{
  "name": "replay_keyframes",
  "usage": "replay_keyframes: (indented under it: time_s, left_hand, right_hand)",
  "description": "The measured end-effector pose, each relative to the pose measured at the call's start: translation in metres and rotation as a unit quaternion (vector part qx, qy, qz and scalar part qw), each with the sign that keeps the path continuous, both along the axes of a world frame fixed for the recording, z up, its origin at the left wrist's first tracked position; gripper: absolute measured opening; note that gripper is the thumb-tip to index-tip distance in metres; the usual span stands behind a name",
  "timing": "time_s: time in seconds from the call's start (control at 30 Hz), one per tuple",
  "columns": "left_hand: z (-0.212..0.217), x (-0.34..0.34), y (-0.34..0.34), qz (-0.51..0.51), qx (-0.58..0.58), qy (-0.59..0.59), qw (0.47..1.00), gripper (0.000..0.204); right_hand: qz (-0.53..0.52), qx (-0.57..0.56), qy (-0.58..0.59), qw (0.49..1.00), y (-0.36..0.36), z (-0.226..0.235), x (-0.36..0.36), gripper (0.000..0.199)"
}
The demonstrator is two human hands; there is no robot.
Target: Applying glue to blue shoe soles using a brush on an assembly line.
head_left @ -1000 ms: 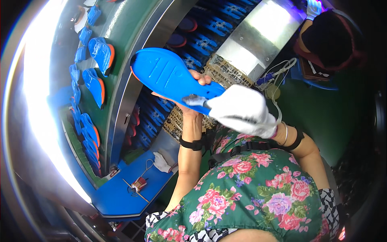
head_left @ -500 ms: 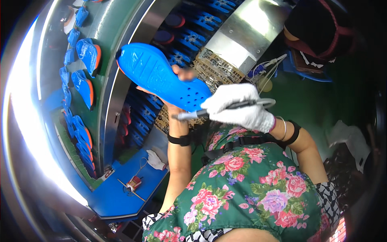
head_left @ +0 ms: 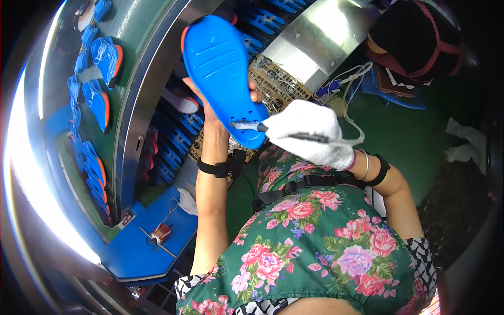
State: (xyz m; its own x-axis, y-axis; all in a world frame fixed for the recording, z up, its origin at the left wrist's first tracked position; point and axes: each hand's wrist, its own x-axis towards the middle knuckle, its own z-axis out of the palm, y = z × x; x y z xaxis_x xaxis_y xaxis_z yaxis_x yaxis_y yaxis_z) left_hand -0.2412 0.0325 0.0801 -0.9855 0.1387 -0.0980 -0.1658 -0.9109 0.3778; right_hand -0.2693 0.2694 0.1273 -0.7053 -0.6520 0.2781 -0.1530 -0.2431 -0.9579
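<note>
A blue shoe sole [head_left: 220, 73] with an orange-red heel edge is held up in front of me, heel away from me, its ridged and holed face toward the camera. My bare left hand [head_left: 209, 111] grips it from underneath, thumb and fingertips showing at its two sides. In a white glove, my right hand [head_left: 310, 131] is closed round a dark-handled brush [head_left: 247, 126] with a grey tube trailing from its back end. The brush's pale wet tip touches the sole's near end, among the small holes. Part of the handle is hidden by the glove.
At left, a green conveyor belt [head_left: 137, 26] with a metal edge carries several blue soles [head_left: 96, 105]. A blue tabletop [head_left: 142, 257] holds a small red can [head_left: 161, 231]. Beyond are a metal cover [head_left: 310, 47], taped cardboard [head_left: 275, 73] and a person's black cap [head_left: 404, 37].
My left hand has turned the sole more upright and raised its heel end. The brush tip has come from beside the sole onto its holed end. The conveyor's soles appear shifted in view.
</note>
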Motion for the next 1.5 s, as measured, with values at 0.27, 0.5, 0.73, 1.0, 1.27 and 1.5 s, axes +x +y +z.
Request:
replay_keyframes:
  time_s: [0.27, 0.5, 0.73, 1.0, 1.27, 1.5]
  left_hand:
    - [-0.01, -0.006, -0.006, -0.112, -0.003, -0.087, 0.99, 0.128]
    - [-0.01, -0.017, -0.012, -0.2, -0.226, -0.113, 0.946, 0.115]
    - [0.003, -0.017, 0.005, -0.109, -0.333, -0.189, 0.917, 0.1]
    - [-0.063, 0.013, 0.014, -0.036, -0.055, -0.217, 0.974, 0.07]
    - [-0.073, 0.002, 0.053, 0.054, -0.023, -0.178, 0.982, 0.058]
    - [-0.063, -0.006, 0.052, 0.064, -0.025, -0.109, 0.992, 0.063]
  right_hand:
    - [0.107, 0.004, 0.167, 0.98, 0.003, -0.002, 0.001, 0.021]
    - [0.135, 0.049, 0.35, 0.926, 0.0, -0.012, -0.005, 0.013]
    - [0.129, 0.011, 0.197, 0.972, 0.0, 0.001, -0.024, 0.013]
    - [-0.096, -0.05, -0.079, 0.991, 0.007, 0.001, -0.052, 0.014]
    - [-0.079, 0.011, -0.021, 0.997, 0.027, 0.013, -0.059, 0.018]
    - [-0.044, 0.064, 0.014, 0.997, 0.028, -0.014, -0.069, 0.016]
